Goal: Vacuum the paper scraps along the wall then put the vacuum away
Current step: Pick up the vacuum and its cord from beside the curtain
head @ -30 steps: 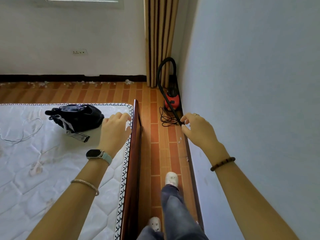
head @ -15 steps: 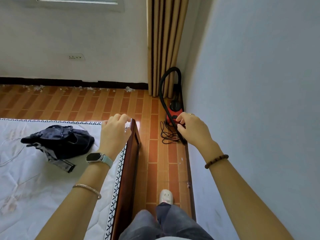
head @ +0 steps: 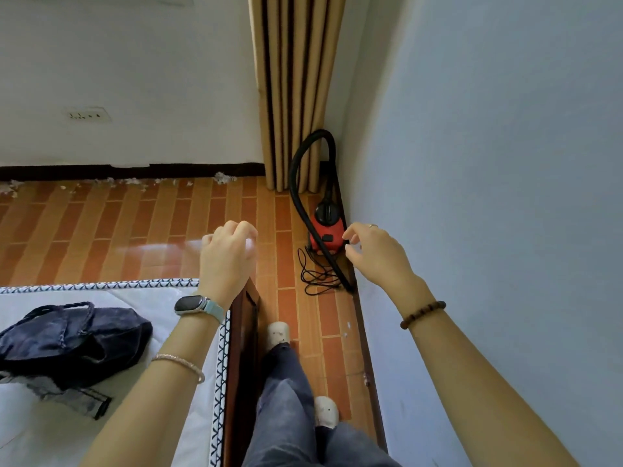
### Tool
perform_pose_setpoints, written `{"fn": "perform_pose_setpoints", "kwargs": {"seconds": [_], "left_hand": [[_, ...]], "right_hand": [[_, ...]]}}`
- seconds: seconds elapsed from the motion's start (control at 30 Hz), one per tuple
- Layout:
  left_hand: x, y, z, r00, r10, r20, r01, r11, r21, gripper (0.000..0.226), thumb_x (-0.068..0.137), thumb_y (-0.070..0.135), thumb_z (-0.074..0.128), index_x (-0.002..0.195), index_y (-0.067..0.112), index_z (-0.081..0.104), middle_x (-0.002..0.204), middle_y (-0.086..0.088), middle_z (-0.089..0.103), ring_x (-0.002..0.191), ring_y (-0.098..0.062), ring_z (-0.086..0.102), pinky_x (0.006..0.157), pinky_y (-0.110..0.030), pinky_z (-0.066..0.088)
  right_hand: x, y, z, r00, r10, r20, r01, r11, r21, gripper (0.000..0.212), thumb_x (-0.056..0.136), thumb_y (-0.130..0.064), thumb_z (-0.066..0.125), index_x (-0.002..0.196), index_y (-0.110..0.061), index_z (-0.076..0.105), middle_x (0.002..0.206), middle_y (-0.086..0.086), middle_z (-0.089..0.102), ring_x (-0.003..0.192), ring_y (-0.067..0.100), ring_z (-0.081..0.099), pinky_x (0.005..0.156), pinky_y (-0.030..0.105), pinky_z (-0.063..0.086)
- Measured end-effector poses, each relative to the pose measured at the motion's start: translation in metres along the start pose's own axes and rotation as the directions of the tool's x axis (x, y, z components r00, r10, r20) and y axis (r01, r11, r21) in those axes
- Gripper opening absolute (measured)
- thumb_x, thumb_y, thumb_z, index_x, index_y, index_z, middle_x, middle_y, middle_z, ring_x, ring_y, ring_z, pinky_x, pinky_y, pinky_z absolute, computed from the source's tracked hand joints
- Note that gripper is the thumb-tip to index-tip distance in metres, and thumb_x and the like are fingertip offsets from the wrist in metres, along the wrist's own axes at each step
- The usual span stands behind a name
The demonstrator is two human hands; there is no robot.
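A small red vacuum (head: 326,230) with a black looped hose (head: 305,170) stands on the floor in the corner against the right wall. Its black cord (head: 317,274) lies in a loose tangle in front of it. White paper scraps (head: 128,182) are strewn along the dark skirting of the far wall. My right hand (head: 376,256) hovers in the air, its loosely curled fingers overlapping the vacuum in the image and holding nothing. My left hand (head: 229,254) hangs above the bed's corner, fingers curled down, holding nothing.
A bed with a white mattress (head: 141,298) and a wooden side board (head: 241,348) fills the lower left, with a dark bag (head: 70,342) lying on it. A narrow strip of brick-pattern floor runs between bed and right wall. A beige curtain (head: 293,89) hangs in the corner.
I have walked forward along the gap beside the bed. The vacuum and far wall are nearer, and both hands have stayed raised in front of me.
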State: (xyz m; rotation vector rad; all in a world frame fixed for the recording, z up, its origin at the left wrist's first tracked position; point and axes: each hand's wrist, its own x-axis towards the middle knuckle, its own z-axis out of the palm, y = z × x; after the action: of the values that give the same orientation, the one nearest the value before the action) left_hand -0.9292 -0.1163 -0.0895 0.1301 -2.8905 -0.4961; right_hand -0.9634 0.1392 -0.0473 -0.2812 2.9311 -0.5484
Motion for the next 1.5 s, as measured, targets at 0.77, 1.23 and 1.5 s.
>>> {"fn": "perform_pose_setpoints", "kwargs": {"seconds": [0.77,1.23,1.5], "left_hand": [[0.228,-0.036,0.199,0.956,0.162,0.244,-0.142,0.985,-0.098,0.017,0.091,0.015,0.058,0.108,0.016,0.061,0.102,-0.001,0.063,0.091,-0.021,0.059,0.084,-0.033,0.04],[0.196,-0.101,0.552,0.808,0.458,0.371,-0.345,0.878,-0.333,0.021,0.092,0.02,0.06,0.113,0.019,0.057,0.103,0.003,0.064,0.084,-0.018,0.063,0.074,-0.037,0.055],[0.169,-0.138,0.727,0.755,0.572,0.322,-0.477,0.815,-0.33,0.021,0.092,0.028,0.06,0.112,0.022,0.058,0.102,0.006,0.064,0.089,-0.013,0.062,0.076,-0.031,0.054]], "right_hand": [[0.249,0.077,0.093,0.973,0.211,0.093,-0.224,0.96,0.168,0.018,0.094,-0.022,0.052,0.111,-0.022,0.058,0.102,-0.004,0.06,0.087,0.012,0.058,0.063,0.015,0.04],[0.283,0.278,0.424,0.917,0.205,0.342,-0.25,0.964,0.092,0.024,0.088,-0.026,0.059,0.112,-0.026,0.057,0.11,-0.008,0.062,0.099,0.013,0.059,0.08,0.03,0.052],[0.293,0.357,0.609,0.945,0.155,0.289,-0.181,0.981,0.066,0.029,0.088,-0.028,0.06,0.116,-0.029,0.055,0.116,-0.009,0.058,0.092,0.01,0.062,0.082,0.025,0.052]]}}
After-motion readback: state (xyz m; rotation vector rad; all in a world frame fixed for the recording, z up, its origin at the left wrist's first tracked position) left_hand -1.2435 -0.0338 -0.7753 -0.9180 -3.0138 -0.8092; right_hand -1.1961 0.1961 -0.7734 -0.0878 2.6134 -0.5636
